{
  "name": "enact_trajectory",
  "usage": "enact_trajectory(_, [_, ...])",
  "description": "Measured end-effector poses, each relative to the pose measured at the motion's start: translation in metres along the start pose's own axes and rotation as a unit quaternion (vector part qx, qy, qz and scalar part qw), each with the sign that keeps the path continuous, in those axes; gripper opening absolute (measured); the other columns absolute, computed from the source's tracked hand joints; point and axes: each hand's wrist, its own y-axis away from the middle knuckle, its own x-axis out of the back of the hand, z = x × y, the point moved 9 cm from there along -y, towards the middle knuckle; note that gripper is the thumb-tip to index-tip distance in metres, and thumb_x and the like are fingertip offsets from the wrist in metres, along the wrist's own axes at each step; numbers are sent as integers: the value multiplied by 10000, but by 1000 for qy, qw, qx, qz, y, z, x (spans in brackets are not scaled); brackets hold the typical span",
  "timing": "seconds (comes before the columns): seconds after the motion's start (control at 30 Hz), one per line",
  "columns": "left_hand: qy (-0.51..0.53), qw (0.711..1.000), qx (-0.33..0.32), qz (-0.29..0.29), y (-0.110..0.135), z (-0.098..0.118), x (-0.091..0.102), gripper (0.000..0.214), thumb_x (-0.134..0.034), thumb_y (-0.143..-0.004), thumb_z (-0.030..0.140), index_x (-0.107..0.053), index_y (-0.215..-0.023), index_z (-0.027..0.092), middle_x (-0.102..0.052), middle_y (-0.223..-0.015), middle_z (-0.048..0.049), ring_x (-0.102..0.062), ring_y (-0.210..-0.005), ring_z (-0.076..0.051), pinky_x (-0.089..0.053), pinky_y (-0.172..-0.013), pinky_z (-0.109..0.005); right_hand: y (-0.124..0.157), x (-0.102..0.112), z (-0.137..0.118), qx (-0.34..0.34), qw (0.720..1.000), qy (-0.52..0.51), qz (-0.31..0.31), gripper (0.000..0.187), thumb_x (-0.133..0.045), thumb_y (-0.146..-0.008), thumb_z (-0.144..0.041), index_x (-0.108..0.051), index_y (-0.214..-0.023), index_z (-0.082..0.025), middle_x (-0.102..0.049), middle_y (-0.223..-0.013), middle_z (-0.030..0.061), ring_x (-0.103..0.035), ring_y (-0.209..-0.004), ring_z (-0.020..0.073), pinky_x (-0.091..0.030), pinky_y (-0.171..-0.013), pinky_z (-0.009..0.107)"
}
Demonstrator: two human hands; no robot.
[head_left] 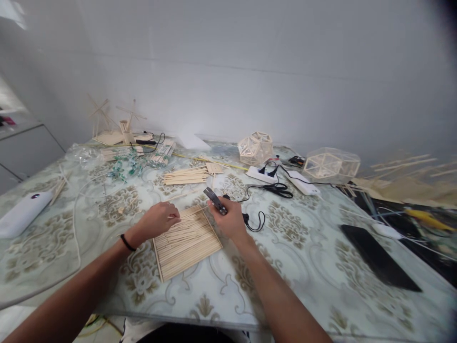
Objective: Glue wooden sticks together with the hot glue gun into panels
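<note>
My left hand (159, 220), with a black band at the wrist, is closed in a pinch around a thin wooden stick near its fingertips. Beneath it lies a flat panel of wooden sticks (191, 255) set side by side, framed by edge strips, with several loose sticks on top. At the panel's upper right corner, my right hand (228, 220) is wrapped around a dark plier-like hand tool (214, 199). The tool's exact kind is unclear, and its lower part is hidden by the hand. A stick end shows beside the right fingers.
Behind the panel is a pile of sticks (185, 175). A white power strip (262, 175) with black cords stands farther right, near stick-built polyhedra (255, 147). Green-tied bundles (128, 164) lie at left, a black phone-like slab (378, 257) at right, a white device (24, 213) far left.
</note>
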Motion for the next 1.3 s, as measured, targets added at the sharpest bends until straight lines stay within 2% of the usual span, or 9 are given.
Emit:
enact_trajectory(0.2, [-18,999,30,-3,1,-1,-4,102,-672,-912,220,-763,-879,190,-769,-923,-76,-691,-920,-244,-493,-824,-327,0,-1,-2,8,1000,3,0,308,-601,-863,-363,-488,-611,-229,-474,-546,-38,-440,-544,147,-326,-546,270])
enact_trajectory(0.5, [-25,997,74,-7,4,-5,-5,110,-656,-892,229,-760,-862,209,-770,-923,-64,-695,-888,-241,-472,-740,-309,1,-4,-6,16,1000,8,-8,296,-597,-873,-359,-515,-623,-226,-502,-557,-31,-464,-552,153,-342,-558,277])
enact_trajectory(0.77, [15,995,92,-24,5,-19,-10,74,-690,-853,246,-738,-835,193,-775,-862,-51,-705,-792,-210,-441,-654,-272,1,-7,-5,14,1000,7,-14,302,-597,-874,-360,-527,-614,-224,-504,-560,-28,-477,-558,155,-344,-546,271])
enact_trajectory(0.97, [25,996,79,-23,6,-18,-11,83,-654,-867,226,-718,-832,187,-759,-844,-51,-681,-783,-204,-421,-657,-273,1,-6,-5,16,1000,7,-13,283,-597,-878,-367,-563,-640,-217,-550,-586,-18,-492,-570,157,-363,-566,273])
enact_trajectory(1.13, [36,997,75,-3,4,-17,-4,95,-622,-891,199,-699,-839,178,-750,-878,-65,-675,-810,-212,-438,-704,-286,1,-3,-4,14,1000,-1,-6,320,-602,-870,-360,-481,-605,-228,-489,-554,-34,-458,-550,148,-332,-553,276])
enact_trajectory(1.3, [56,995,80,32,4,-23,10,152,-570,-952,217,-698,-885,168,-756,-881,-68,-677,-824,-212,-461,-745,-293,1,-2,-7,7,1000,-28,-4,351,-603,-881,-376,-467,-595,-225,-446,-545,-42,-428,-539,137,-318,-548,277])
